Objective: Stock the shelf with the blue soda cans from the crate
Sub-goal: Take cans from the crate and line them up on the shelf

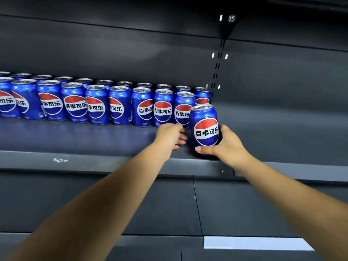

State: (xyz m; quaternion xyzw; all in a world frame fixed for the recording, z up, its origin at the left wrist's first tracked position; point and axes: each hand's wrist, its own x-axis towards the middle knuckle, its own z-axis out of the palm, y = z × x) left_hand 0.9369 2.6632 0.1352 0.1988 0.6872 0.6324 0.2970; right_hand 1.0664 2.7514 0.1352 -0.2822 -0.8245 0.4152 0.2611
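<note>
A blue soda can [205, 127] with a red, white and blue logo stands upright near the front of the dark shelf [94, 161]. My right hand [226, 146] grips it from the right, thumb across its lower front. My left hand [169, 136] hovers just left of the can with fingers relaxed and empty, not touching it as far as I can tell. Behind them, several matching cans [120, 106] stand in two rows stretching to the left edge of the view. The crate is out of view.
A slotted upright [216, 72] divides the back panel right of the rows. The shelf section [291, 129] to its right holds no cans. A lower shelf edge [244, 242] with a white label strip runs below my arms.
</note>
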